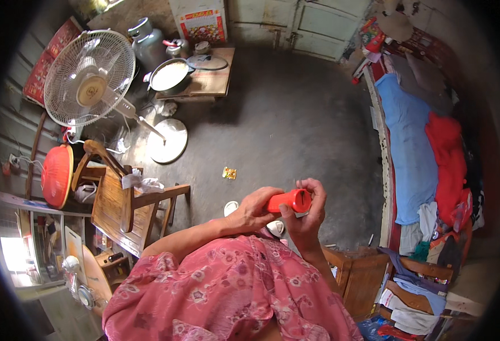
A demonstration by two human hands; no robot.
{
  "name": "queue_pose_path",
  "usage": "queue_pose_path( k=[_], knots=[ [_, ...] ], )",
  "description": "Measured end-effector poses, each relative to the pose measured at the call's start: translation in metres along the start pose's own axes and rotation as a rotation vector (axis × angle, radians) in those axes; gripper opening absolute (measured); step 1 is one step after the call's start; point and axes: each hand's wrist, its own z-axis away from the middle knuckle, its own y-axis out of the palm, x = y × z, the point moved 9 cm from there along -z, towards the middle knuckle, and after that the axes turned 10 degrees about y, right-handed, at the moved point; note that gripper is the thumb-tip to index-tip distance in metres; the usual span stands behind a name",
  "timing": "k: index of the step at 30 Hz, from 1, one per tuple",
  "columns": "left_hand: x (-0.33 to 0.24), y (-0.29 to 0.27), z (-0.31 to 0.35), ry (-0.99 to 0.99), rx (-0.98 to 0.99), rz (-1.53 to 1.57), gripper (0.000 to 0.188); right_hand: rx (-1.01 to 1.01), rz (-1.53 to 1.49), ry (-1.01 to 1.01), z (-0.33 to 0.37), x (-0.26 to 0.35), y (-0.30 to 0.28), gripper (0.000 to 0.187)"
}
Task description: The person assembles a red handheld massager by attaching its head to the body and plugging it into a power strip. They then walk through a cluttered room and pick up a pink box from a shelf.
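In front of my body I hold a red cylinder (280,202), tilted, its round end turned to the right and up. A dark slit crosses that end; I cannot tell what kind of container it is. My left hand (252,211) is wrapped round the rear part of the cylinder. At the slit end, the thumb and curled fingers of my right hand (311,218) grip it from the right. My palms hide part of its side.
A standing fan (167,141) is at left, behind a wooden chair (111,213). A low table (221,68) holds a pot (169,77); a gas cylinder (146,42) stands beside it. Bedding (409,148) lies at right. A small golden packet (229,173) is on the floor.
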Motion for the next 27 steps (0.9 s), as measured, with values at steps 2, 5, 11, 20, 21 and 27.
queue_pose_path(
  k=[2, 5, 11, 20, 21, 27],
  knots=[
    [-0.02, 0.008, -0.01, 0.114, 0.018, -0.102, 0.046, 0.008, 0.138, -0.061, 0.003, 0.001, -0.029, 0.056],
    [-0.028, 0.037, -0.025, 0.152, 0.038, -0.109, 0.045, -0.026, 0.237, -0.229, 0.01, 0.013, -0.068, 0.049],
    [-0.043, 0.114, -0.041, 0.365, 0.247, -0.15, 0.038, -0.154, 0.375, -0.181, 0.054, 0.015, -0.134, 0.044],
    [-0.055, 0.139, 0.004, 0.457, 0.46, -0.137, 0.038, -0.266, 0.449, 0.029, 0.128, 0.027, -0.132, 0.046],
    [-0.054, 0.132, 0.014, 0.441, 0.442, -0.156, 0.038, -0.252, 0.435, 0.034, 0.134, 0.025, -0.122, 0.05],
    [-0.048, 0.082, 0.066, 0.351, 0.424, -0.2, 0.042, -0.106, 0.409, 0.008, 0.151, 0.036, -0.068, 0.05]
  ],
)
